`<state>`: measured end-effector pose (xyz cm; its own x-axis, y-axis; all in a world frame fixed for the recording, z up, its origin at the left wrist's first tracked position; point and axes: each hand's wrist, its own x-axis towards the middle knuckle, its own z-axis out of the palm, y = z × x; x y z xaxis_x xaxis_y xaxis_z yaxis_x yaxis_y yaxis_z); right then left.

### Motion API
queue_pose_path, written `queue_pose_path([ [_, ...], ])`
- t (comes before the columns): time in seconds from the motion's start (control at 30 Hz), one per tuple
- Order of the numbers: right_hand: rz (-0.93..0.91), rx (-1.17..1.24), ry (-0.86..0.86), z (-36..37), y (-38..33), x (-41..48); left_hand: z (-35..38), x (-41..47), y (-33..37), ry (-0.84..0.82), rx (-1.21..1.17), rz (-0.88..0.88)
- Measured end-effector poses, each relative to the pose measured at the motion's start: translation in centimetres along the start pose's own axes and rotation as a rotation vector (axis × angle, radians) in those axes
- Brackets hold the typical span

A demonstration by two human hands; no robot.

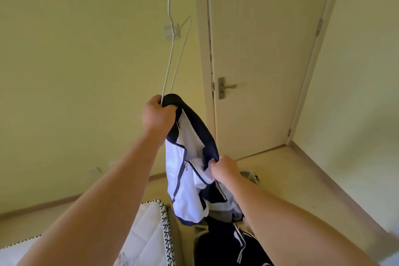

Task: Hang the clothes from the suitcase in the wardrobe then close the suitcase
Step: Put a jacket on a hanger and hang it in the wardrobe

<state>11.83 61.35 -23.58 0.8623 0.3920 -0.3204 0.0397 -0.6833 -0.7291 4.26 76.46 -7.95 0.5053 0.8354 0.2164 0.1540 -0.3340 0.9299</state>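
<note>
A white jacket point(183, 181) with a navy collar and navy zip trim hangs in front of me. My left hand point(156, 115) grips its collar together with one end of a thin white wire hanger point(172, 54), whose hook points up toward the wall. My right hand point(224, 167) pinches the navy collar edge lower down, to the right. Below, more dark navy clothes with white stripes point(226, 244) lie in a heap; the suitcase itself is mostly hidden by my arms.
A shut cream door point(259, 60) with a metal lever handle point(225, 87) stands straight ahead. A wall switch point(171, 32) is behind the hanger. White quilted bedding with a stitched edge point(149, 231) lies at the lower left. The floor runs off to the right.
</note>
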Motion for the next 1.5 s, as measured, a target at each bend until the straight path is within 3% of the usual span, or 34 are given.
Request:
queue_pose_path([
  [0.07,0.025,0.041,0.03,-1.7,-1.0,-0.2,-1.0,0.6,-0.5,0.021,0.029,-0.006],
  [0.23,-0.066,0.354,0.412,-6.6,-4.7,-0.9,-2.5,0.8,-3.4,0.029,0.287,-0.026],
  [0.3,-0.084,0.283,0.315,-7.7,-5.3,-1.0,-2.7,0.2,-4.7,0.021,0.373,-0.069],
  [0.63,-0.258,-0.091,0.432,-9.9,-3.7,-3.0,-2.6,-2.2,-7.5,-0.012,0.367,-0.205],
  [0.9,-0.342,0.136,0.485,-11.6,-3.8,-4.1,-2.9,-2.1,-5.6,-0.092,0.258,-0.172],
  [1.1,-0.188,0.317,0.367,-12.1,-4.5,-4.3,-3.3,-2.9,-3.6,-0.184,0.171,-0.068],
  [1.23,-0.162,0.43,0.283,-13.0,-5.3,-4.6,-4.6,-2.8,-2.9,-0.336,0.032,-0.072],
  [1.4,-0.096,0.568,-0.097,-13.0,-7.6,-4.9,-5.7,-3.5,-1.2,-0.643,-0.059,-0.136],
  [1.5,-0.212,0.563,-0.13,-12.1,-8.0,-4.5,-5.7,-3.5,-1.1,-0.686,-0.052,-0.169],
])
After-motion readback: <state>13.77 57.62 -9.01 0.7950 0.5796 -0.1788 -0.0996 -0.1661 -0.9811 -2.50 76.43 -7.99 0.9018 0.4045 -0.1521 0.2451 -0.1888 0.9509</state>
